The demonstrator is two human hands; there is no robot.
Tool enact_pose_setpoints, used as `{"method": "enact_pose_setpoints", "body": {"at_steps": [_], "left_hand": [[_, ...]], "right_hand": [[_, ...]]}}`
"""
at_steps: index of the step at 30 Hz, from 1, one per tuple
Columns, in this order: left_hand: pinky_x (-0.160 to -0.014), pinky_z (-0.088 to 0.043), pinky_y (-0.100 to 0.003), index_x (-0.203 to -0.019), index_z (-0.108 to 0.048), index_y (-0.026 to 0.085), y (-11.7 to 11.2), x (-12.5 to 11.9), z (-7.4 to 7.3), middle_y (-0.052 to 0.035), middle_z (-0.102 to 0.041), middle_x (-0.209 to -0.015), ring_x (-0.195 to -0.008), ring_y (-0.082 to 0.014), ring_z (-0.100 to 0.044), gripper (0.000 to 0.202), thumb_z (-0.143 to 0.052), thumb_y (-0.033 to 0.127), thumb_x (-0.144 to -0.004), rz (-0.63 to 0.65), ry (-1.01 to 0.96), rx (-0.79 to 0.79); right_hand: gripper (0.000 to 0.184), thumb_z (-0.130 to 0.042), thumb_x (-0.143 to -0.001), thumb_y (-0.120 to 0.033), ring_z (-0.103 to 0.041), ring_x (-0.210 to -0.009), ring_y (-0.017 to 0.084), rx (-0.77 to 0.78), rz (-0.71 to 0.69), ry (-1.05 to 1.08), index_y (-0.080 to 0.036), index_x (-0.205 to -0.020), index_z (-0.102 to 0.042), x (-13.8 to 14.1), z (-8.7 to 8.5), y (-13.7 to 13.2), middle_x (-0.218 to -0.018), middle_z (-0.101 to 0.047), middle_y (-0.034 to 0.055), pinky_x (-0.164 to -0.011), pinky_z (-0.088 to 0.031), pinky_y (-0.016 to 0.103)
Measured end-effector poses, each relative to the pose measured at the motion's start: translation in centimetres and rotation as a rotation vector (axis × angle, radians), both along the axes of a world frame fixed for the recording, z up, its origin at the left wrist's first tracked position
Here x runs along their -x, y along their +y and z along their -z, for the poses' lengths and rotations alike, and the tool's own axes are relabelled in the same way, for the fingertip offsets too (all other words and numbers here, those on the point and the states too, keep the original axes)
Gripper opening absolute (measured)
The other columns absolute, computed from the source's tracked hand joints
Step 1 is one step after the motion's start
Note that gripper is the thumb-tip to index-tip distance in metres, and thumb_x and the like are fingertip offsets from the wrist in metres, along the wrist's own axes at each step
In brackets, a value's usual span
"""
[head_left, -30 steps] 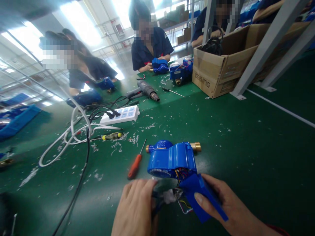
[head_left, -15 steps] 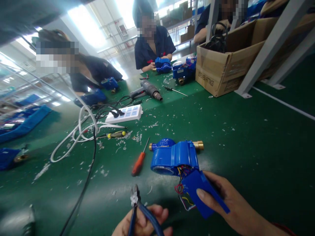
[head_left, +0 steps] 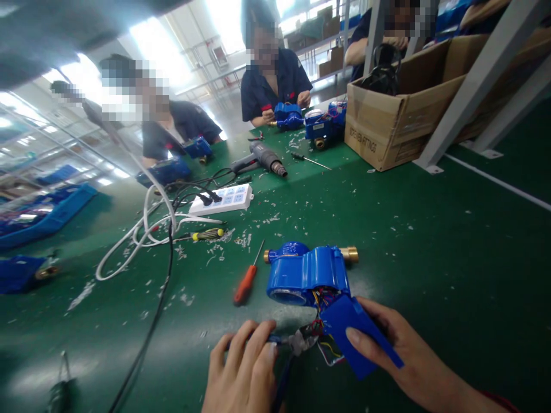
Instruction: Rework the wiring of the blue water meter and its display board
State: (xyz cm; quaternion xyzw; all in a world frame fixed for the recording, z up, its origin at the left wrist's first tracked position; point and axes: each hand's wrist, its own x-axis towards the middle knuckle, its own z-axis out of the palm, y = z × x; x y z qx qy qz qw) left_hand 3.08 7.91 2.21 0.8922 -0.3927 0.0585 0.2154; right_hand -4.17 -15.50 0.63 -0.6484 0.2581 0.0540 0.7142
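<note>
As we look down over our hands, what counts most is how the pliers line up with the loose wires at the blue cover. Our left hand has its fingers closed around the plier handles, back of the hand upward, and the long axis of the tool runs from those fingers toward three o'clock. Its metal tips are right at the red wires, though we cannot tell whether they grip, touch or only sit beside them. Our right hand has the cover clamped, thumb on the near face and the other fingers behind, with the cover's long axis slanting from eleven o'clock down to about five. Seen from the right thumb, the wires lie toward nine o'clock; seen from the left fingers, toward three, so they sit between our hands, a little nearer the right. Wires join the cover to the blue meter, which rests on the tabletop at about eleven o'clock from our right hand, its brass ends pointing roughly to nine and three. An orange screwdriver lies at twelve o'clock from our left hand, just beside the meter.
</note>
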Motion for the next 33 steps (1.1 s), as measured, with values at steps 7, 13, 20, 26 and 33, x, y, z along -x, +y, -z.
{"method": "enact_pose_setpoints", "body": {"at_steps": [7,13,20,26,33], "left_hand": [[-0.090,-0.027,-0.046,-0.121,-0.048,0.020,-2.6,-2.9,-2.7,-0.0019,-0.059,-0.111,-0.105,-0.0275,-0.045,0.038,-0.043,0.030,-0.084,0.226,-0.432,-0.388],[-0.089,-0.030,-0.041,-0.120,-0.049,0.022,-2.8,-3.7,-3.2,-0.0025,-0.058,-0.109,-0.100,-0.0250,-0.047,0.037,-0.027,0.023,-0.090,0.322,-0.427,-0.463],[-0.093,-0.027,-0.039,-0.124,-0.045,0.029,-3.4,-3.9,-4.0,-0.0009,-0.056,-0.113,-0.106,-0.0232,-0.045,0.039,-0.023,0.033,-0.092,0.273,-0.446,-0.575],[-0.092,-0.026,-0.038,-0.129,-0.038,0.030,-3.7,-4.4,-4.9,0.0005,-0.056,-0.114,-0.106,-0.0211,-0.045,0.040,-0.024,0.036,-0.092,0.351,-0.488,-0.623],[-0.087,-0.029,-0.043,-0.126,-0.043,0.023,-3.7,-4.3,-4.5,-0.0029,-0.057,-0.108,-0.102,-0.0242,-0.046,0.039,-0.026,0.019,-0.091,0.399,-0.533,-0.575]], "right_hand": [[0.061,-0.064,-0.068,-0.052,-0.060,-0.097,0.028,0.164,0.000,-0.010,-0.015,-0.116,-0.053,0.3,0.1,-0.1,-0.110,-0.062,0.0132,-0.079,-0.055,0.037],[0.053,-0.063,-0.072,-0.047,-0.062,-0.092,0.023,0.086,-0.044,-0.061,-0.014,-0.113,-0.054,-0.2,-0.5,-0.1,-0.104,-0.065,0.0102,-0.077,-0.055,0.030],[0.045,-0.063,-0.072,-0.045,-0.064,-0.078,0.018,-0.103,-0.065,-0.069,-0.016,-0.106,-0.057,-0.8,-1.5,0.3,-0.101,-0.066,0.0078,-0.069,-0.055,0.025],[0.029,-0.066,-0.070,-0.030,-0.064,-0.075,0.019,-0.077,-0.112,-0.066,-0.016,-0.096,-0.062,-1.1,-2.3,0.1,-0.090,-0.069,0.0051,-0.066,-0.054,0.025],[0.016,-0.059,-0.072,-0.028,-0.062,-0.064,0.018,0.006,-0.183,-0.138,-0.018,-0.084,-0.062,-1.5,-2.6,-0.2,-0.071,-0.066,0.0023,-0.057,-0.054,0.025]]}}
